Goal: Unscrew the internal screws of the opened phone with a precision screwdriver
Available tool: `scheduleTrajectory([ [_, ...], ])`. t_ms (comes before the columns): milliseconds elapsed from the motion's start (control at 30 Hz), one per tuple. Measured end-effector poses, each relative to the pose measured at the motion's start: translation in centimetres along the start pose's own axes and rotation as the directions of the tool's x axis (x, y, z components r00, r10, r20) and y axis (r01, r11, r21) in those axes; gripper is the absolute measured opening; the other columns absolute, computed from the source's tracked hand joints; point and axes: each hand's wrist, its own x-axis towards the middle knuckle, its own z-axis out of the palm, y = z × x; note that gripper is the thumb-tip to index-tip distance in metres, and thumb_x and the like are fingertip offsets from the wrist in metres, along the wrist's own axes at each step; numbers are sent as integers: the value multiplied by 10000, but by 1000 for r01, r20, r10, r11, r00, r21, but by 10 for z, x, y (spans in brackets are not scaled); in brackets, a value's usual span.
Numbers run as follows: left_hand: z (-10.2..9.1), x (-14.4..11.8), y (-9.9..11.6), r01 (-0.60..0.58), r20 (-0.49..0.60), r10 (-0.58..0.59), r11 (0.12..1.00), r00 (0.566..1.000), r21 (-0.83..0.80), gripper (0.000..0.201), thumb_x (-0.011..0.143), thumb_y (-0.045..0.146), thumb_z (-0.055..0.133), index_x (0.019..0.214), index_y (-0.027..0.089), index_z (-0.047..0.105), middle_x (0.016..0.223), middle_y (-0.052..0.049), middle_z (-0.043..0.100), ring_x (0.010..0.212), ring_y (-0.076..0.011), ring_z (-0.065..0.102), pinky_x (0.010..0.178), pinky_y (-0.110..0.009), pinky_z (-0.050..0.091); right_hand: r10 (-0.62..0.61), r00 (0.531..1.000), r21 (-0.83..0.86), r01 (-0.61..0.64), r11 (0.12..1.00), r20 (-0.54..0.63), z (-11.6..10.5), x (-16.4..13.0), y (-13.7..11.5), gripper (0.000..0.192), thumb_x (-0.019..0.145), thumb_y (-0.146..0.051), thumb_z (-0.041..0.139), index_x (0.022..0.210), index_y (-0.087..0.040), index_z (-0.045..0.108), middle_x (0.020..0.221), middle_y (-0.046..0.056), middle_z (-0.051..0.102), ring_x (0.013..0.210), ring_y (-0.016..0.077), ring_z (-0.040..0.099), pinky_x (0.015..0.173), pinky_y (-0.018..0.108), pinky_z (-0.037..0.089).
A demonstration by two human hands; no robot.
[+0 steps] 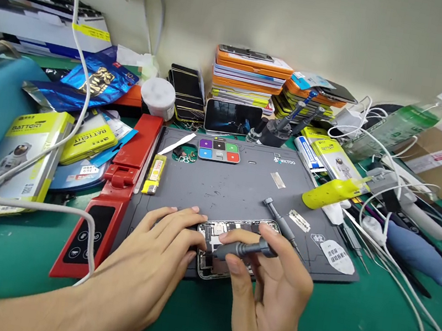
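Crowding the opened phone (225, 244): spare screwdriver (281, 222), yellow lighter (154, 174), cables (399, 233)

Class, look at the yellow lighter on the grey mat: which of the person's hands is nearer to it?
Left. The left hand rests on the opened phone, below and just right of the lighter; the right hand, holding a screwdriver, is farther right.
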Motion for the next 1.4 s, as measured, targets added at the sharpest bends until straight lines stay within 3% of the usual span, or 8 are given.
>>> scheduleTrajectory([
  [200,2,-1,-2,-23,3,23,999,1000,33,324,1103,57,397,1360,225,500,1529,-120,642,1518,-284,520,1201,-596,446,-80,996,-75,83,994,38,2,1,2,776,962,55,640,1639,-218,377,1324,144,734,1193,236,778,897,376,743],
  [400,2,1,-3,-18,-5,18,999,1000,28,244,1131,138,440,1345,239,498,1559,-111,627,1541,-315,491,1169,-607,478,24,1000,21,-24,999,-16,0,3,0,698,968,39,631,1574,-246,435,1213,100,774,1114,233,801,930,419,737],
  [567,2,-1,-5,-13,22,14,1000,1000,-11,183,1157,169,435,1294,267,505,1554,-87,618,1560,-293,455,1196,-580,448,22,999,67,-24,997,27,-2,3,-1,673,976,24,631,1561,-241,431,1208,98,774,1122,235,803,937,408,730],
  [800,4,-4,-8,-34,38,33,999,999,22,350,1075,-3,406,1295,255,491,1548,-90,616,1577,-274,419,1193,-558,422,67,998,55,-67,996,9,-1,0,-1,699,990,31,583,1611,-232,395,1294,136,737,1125,234,791,906,399,738],
  [933,5,-5,-9,-43,50,42,999,998,16,429,1023,-61,396,1309,247,485,1550,-92,607,1592,-268,393,1216,-561,393,20,997,51,-24,998,81,-1,-1,0,712,995,23,585,1636,-204,375,1355,161,720,1141,236,787,931,398,731],
  [1067,6,-3,-8,-39,21,38,999,999,5,355,1075,-13,386,1303,241,486,1490,-94,641,1561,-280,439,1203,-569,406,-9,996,18,7,1000,92,0,-1,1,749,982,44,590,1647,-212,358,1368,163,719,1151,233,786,998,422,716],
  [1267,4,0,-5,-31,23,30,999,999,32,200,1158,155,424,1314,252,504,1493,-84,636,1538,-293,459,1196,-579,411,42,999,71,-44,997,21,-1,2,-1,693,979,42,587,1594,-229,417,1223,118,752,1118,229,788,833,347,736],
  [1400,5,0,-5,-60,34,58,996,998,59,209,1164,153,399,1293,265,518,1526,-88,612,1507,-292,480,1179,-591,412,9,999,56,-11,998,41,-2,2,-1,716,974,34,605,1611,-221,399,1270,131,741,1152,229,784,942,396,722],
])
